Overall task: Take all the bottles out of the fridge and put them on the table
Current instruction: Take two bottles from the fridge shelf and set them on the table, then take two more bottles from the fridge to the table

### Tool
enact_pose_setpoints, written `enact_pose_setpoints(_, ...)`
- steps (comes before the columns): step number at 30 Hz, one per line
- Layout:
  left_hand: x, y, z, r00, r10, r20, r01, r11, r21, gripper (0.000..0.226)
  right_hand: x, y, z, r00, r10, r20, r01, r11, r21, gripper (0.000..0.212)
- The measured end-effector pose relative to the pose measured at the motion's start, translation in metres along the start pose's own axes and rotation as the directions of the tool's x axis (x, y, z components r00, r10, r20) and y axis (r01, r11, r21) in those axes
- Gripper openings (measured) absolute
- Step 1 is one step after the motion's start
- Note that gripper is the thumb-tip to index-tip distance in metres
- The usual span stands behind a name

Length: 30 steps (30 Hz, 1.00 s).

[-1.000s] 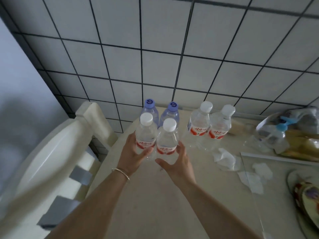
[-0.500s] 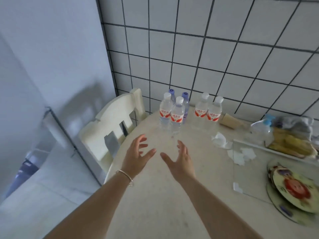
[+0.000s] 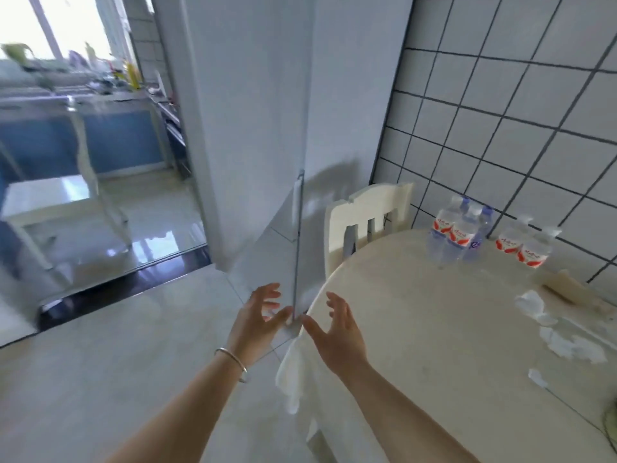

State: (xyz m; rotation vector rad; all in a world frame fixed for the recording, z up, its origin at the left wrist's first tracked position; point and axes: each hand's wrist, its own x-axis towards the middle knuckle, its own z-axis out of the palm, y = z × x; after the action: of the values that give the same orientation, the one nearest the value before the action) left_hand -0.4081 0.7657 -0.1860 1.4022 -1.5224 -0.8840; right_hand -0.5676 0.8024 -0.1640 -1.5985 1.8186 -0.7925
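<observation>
Several clear water bottles with red labels stand on the cream round table (image 3: pixel 417 329) by the tiled wall: a cluster (image 3: pixel 457 233) with blue-capped ones behind, and a white-capped pair (image 3: pixel 524 247) to its right. My left hand (image 3: pixel 258 317), with a bracelet on the wrist, and my right hand (image 3: pixel 337 330) hover empty with fingers spread, over the table's left edge and the floor. Both are well short of the bottles. No fridge is identifiable in view.
A cream chair (image 3: pixel 362 225) stands against the table's far left side. A white wall corner (image 3: pixel 267 128) rises straight ahead, with a doorway and a white stool (image 3: pixel 56 202) to the left. Crumpled tissues (image 3: pixel 541 309) lie on the table at right.
My hands let go of the two front bottles and drew back from them. The view has swung left, away from the table toward the wall corner and doorway.
</observation>
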Motion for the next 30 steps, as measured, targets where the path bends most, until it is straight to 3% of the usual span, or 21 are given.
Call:
enact_pose_setpoints(6, -0.035, -0.026, -0.124, 0.984, 0.0, -0.176, 0.006, 0.999, 0.033, 0.033, -0.03, -0.086, 0.083, 0.958, -0.221, 0.182, 0.227, 0.974, -0.01, 0.071)
enact_pose_setpoints(11, -0.034, -0.044, -0.223, 0.959, 0.016, -0.284, 0.003, 0.998, 0.066, 0.046, -0.029, -0.166, 0.153, 0.908, -0.352, 0.227, 0.365, 0.931, -0.014, 0.072)
enact_pose_setpoints(22, 0.068, -0.092, -0.408, 0.962, 0.066, -0.264, -0.06, 0.998, 0.031, 0.045, 0.061, -0.316, 0.263, 0.966, -0.254, 0.053, 0.248, 0.964, 0.096, 0.064)
enact_pose_setpoints(30, 0.195, -0.084, -0.449, 0.962, 0.195, -0.19, -0.192, 0.981, 0.033, 0.042, 0.157, -0.383, 0.289, 0.971, -0.22, -0.097, 0.228, 0.97, 0.079, 0.06)
